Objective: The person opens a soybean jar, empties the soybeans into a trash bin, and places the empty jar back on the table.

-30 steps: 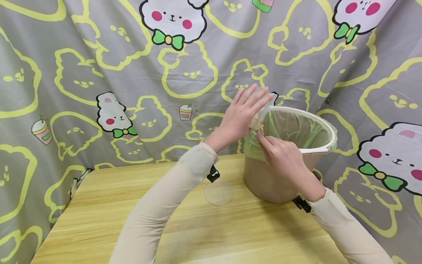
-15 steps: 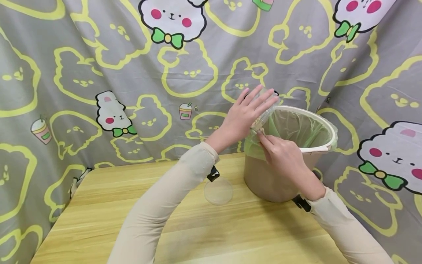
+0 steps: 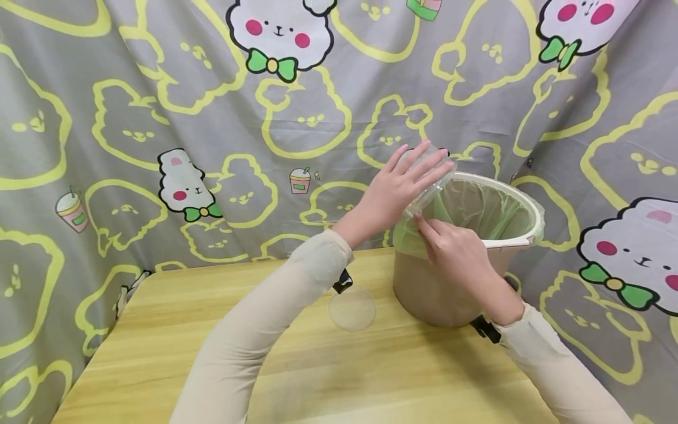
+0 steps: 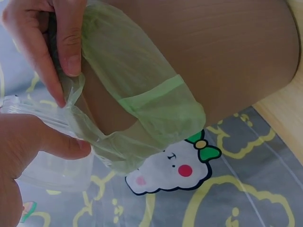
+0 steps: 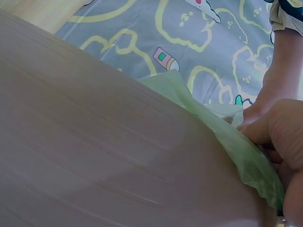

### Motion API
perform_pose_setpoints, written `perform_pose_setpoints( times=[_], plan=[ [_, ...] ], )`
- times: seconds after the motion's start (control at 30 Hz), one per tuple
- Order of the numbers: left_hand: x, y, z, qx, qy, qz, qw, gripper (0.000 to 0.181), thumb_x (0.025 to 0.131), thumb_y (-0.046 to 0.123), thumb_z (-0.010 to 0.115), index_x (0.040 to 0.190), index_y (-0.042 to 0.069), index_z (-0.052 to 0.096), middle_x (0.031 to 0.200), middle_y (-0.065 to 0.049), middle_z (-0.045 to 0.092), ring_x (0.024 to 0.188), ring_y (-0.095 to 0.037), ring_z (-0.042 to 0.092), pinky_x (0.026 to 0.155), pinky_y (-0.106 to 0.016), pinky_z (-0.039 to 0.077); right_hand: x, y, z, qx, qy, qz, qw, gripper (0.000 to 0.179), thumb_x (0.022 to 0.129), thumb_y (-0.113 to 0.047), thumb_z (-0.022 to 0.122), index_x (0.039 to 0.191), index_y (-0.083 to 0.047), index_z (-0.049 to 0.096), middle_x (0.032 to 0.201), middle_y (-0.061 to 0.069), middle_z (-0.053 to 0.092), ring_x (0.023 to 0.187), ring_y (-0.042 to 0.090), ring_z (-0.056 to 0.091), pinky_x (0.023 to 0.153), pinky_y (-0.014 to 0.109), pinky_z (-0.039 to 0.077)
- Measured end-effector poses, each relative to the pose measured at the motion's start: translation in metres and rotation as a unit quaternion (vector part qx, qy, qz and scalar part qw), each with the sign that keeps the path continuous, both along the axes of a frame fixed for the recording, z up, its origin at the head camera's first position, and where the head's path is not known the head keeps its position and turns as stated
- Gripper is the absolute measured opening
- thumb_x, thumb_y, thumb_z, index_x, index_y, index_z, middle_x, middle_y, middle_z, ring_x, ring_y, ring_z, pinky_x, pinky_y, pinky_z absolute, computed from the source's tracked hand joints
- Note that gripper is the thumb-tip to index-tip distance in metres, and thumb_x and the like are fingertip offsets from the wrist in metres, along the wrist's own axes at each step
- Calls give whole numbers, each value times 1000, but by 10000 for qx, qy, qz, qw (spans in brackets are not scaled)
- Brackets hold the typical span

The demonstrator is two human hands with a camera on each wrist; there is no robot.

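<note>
In the head view, my left hand (image 3: 389, 191) grips a clear plastic tub (image 3: 436, 184), fingers spread across its side. The tub is tipped at the left edge of a brown bin (image 3: 436, 288) with a white rim. My right hand (image 3: 458, 250) pinches the pale green bin liner (image 3: 408, 238) where it folds over that edge. In the left wrist view, my left thumb lies across the tub (image 4: 61, 172), beside the bunched liner (image 4: 147, 104). The right wrist view has the liner (image 5: 227, 142) pulled over the rim under my right fingers. The tub's mouth is mostly hidden.
A round clear lid (image 3: 352, 309) lies on the wooden table (image 3: 318, 365), left of the bin. A grey curtain (image 3: 212, 135) with cartoon prints hangs close behind the table and along the right side.
My left hand has shifted slightly right and down, tipping the tub further over the bin. The small beige pieces visible in the tub earlier no longer show. My right hand stays at the liner.
</note>
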State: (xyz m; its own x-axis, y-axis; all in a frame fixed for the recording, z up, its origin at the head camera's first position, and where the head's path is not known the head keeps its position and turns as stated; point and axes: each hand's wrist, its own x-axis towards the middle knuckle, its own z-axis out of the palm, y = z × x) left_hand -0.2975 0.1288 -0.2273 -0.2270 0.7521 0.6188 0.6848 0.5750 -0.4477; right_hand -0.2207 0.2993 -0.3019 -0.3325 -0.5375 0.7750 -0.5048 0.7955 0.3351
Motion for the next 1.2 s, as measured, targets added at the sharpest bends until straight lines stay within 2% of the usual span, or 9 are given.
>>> perform_pose_setpoints(
  times=[0.17,0.33,0.53,0.63,0.73,0.9,1.1,1.2],
  plan=[
    [3,0,-4,69,73,-115,9999,72,97,-11,45,159,25,38,166,3,34,157,-24,22,131,-42,7,4,1,-2,10,-7,-1,10000,32,84,3,74,116,7,71,83,16,70,58,31,64,41,37,44],
    [4,-1,-7,33,196,-106,9997,70,98,-9,46,159,25,37,166,3,34,157,-24,23,131,-42,7,5,1,-4,-20,-65,45,10000,33,84,3,74,117,6,71,85,15,71,59,31,64,43,38,45],
    [3,0,-12,-51,666,70,9977,69,101,-9,40,159,26,36,167,4,33,157,-23,25,131,-45,10,5,0,-7,-50,-35,85,9999,34,83,4,74,117,6,70,86,15,71,59,31,64,42,37,45],
    [1,1,-13,133,573,52,9983,73,97,-13,40,159,25,36,167,3,33,157,-24,24,131,-46,9,5,0,-7,-77,-44,74,9999,33,84,4,73,117,7,70,84,15,71,58,31,64,42,37,44],
    [-2,1,-12,211,511,25,9985,75,95,-14,40,159,25,35,167,3,32,158,-24,22,131,-46,8,5,0,-6,-86,-54,52,9999,31,86,3,71,117,7,71,82,15,70,58,31,64,42,37,44],
    [-3,1,-5,-32,820,-9,9966,69,102,-12,31,159,27,36,167,4,33,157,-22,24,131,-44,9,4,0,-5,-71,-13,24,10000,31,87,1,70,117,6,71,81,15,69,56,31,63,41,37,43],
    [-1,3,-2,-282,1058,-2,9940,69,103,-12,28,160,27,35,167,5,33,156,-22,26,130,-43,16,2,-1,-3,-71,82,43,9999,34,84,3,73,118,7,70,81,15,69,56,31,62,41,36,42],
    [0,3,-1,-234,964,-80,9950,70,102,-13,29,160,26,35,167,4,33,157,-23,26,129,-43,17,2,-1,-2,-68,106,58,9999,34,84,4,73,118,7,70,82,15,69,57,31,62,41,37,43]
  ],
)
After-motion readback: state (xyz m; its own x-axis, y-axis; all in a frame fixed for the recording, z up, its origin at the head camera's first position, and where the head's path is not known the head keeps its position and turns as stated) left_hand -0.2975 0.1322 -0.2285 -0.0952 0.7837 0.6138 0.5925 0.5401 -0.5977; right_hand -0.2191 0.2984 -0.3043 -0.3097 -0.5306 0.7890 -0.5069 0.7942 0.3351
